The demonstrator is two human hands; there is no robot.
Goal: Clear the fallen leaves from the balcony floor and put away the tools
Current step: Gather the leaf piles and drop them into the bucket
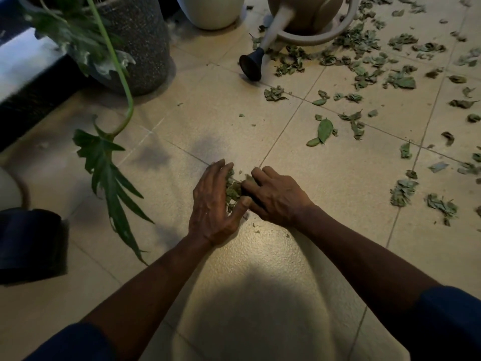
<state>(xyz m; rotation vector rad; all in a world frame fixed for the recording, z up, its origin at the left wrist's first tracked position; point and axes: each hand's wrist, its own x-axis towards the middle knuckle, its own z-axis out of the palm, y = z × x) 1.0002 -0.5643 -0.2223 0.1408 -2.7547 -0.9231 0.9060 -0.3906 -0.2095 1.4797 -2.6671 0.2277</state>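
Gathering step: at centre, the left hand (pixel 213 204) and right hand (pixel 276 194) cup a small leaf clump (pixel 233 188) between them, fingers curled round it on matte, speckled cream floor tiles (pixel 338 178). Dry, crinkled green loose leaves (pixel 364 74) lie scattered from one to three o'clock (thickest beside the smooth beige watering can (pixel 307 14) at twelve). Next, probably, lifting the brittle clump without shedding crumbs.

home balcony | tiled floor (pixel 338 183) | plant pots (pixel 140 43) | watering can (pixel 299 19)
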